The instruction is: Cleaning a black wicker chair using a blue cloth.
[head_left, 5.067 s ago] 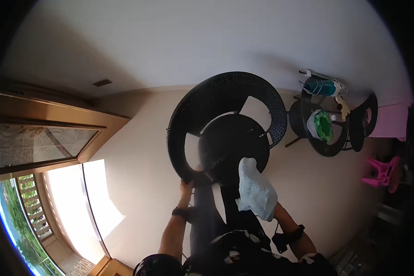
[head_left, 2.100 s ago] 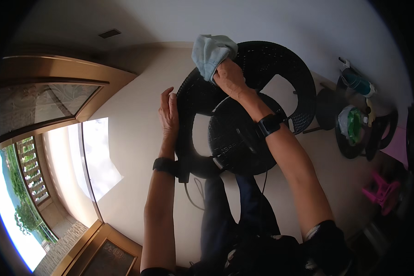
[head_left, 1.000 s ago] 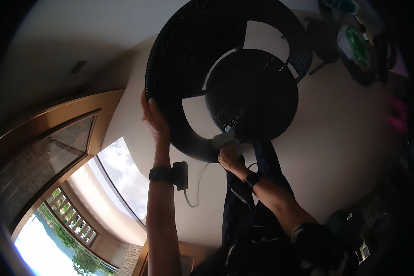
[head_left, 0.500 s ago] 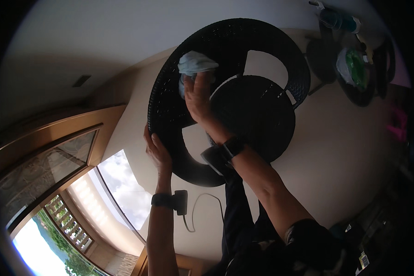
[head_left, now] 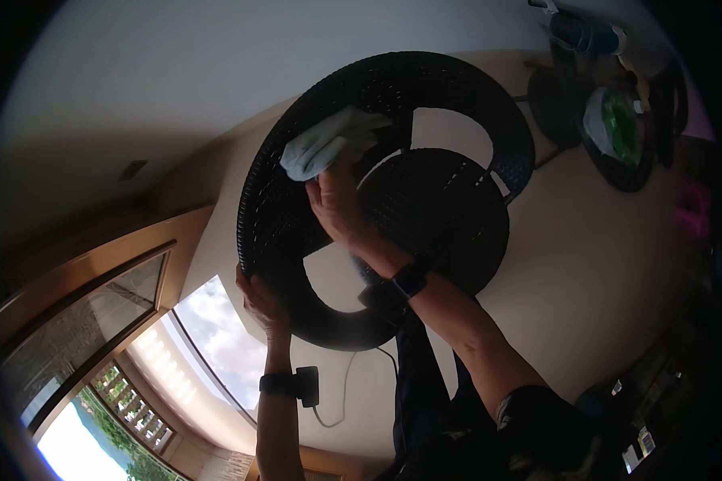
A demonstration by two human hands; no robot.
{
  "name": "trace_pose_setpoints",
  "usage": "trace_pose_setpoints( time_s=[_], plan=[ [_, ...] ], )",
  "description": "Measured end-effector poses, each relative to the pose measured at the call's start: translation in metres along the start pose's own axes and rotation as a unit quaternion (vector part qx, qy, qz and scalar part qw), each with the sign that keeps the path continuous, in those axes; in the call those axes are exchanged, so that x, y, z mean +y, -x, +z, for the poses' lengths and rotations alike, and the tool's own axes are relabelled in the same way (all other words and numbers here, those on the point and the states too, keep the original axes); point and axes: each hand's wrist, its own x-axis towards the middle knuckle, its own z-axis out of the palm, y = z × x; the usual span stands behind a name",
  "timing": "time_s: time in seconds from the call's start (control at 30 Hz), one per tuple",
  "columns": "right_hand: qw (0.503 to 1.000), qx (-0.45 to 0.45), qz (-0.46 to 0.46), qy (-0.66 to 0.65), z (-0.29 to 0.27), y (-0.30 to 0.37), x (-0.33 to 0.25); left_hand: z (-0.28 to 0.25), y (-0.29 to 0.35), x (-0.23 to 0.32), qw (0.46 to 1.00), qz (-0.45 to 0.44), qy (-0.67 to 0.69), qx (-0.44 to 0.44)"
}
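Note:
A dark woven wicker chair (head_left: 481, 88) with a curved back and a round seat (head_left: 441, 216) stands in front of me. My right hand (head_left: 338, 200) is closed on a pale blue-grey cloth (head_left: 317, 152), which lies against the inner face of the backrest. Part of the cloth hangs loose beyond the fingers. At the chair's left outer edge, my left hand (head_left: 263, 303) grips the woven rim, its fingers partly hidden behind it. Both wrists wear dark bands, and a cable runs from the device on the left one.
Far right, a dark chair or stand (head_left: 630, 172) bears a green and white plastic bag (head_left: 620, 132). Behind it are blue-green containers (head_left: 590, 36). A wooden-framed door (head_left: 96, 264) stands at left beside a bright opening. Something pink (head_left: 692, 212) lies at the right edge.
My right hand has moved the cloth left and lower along the backrest, and the cloth has spread out. The chair sits slightly lower and further left in view; my left hand still holds its rim.

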Motion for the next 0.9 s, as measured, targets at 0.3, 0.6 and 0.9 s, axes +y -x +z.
trace_pose_setpoints(
  time_s=[0.3,0.6,0.9],
  plan=[
    [0.866,-0.326,0.278,-0.258,-0.007,0.066,-0.042,-0.010,0.002,0.007,1.000,-0.009,-0.021,0.017],
    [0.979,0.172,0.008,0.113,-0.082,-0.021,0.114,-0.004,0.004,0.009,0.999,-0.040,0.000,0.001],
    [0.963,0.186,0.174,-0.088,0.021,0.084,0.105,-0.005,0.006,0.006,0.999,-0.031,-0.027,0.000]
  ],
)
